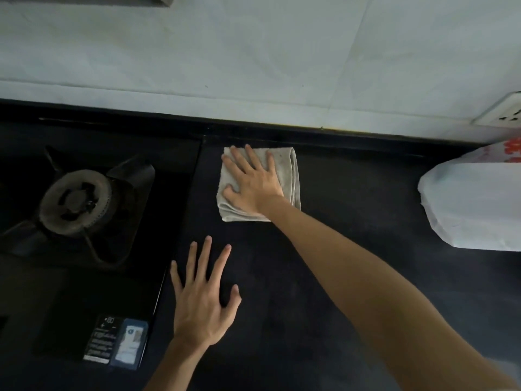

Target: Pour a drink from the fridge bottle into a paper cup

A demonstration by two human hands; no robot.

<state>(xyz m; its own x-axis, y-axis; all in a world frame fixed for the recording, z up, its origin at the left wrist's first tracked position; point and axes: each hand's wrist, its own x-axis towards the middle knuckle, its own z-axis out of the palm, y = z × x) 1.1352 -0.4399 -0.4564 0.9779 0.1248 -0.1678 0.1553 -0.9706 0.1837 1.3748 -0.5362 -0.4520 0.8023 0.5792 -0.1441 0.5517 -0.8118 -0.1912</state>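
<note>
No bottle or paper cup is in view. My right hand point(251, 180) presses flat, fingers spread, on a folded grey cloth point(287, 176) lying on the dark countertop point(352, 263) near the back wall. My left hand point(204, 300) rests on the countertop nearer to me, fingers straight and spread, holding nothing.
A black gas stove point(93, 244) with a round burner point(74, 201) fills the left side; stickers point(117, 342) sit on its front. A white plastic bag point(476, 198) with red print lies at the right. A white tiled wall point(253, 57) and a socket point(504, 112) stand behind.
</note>
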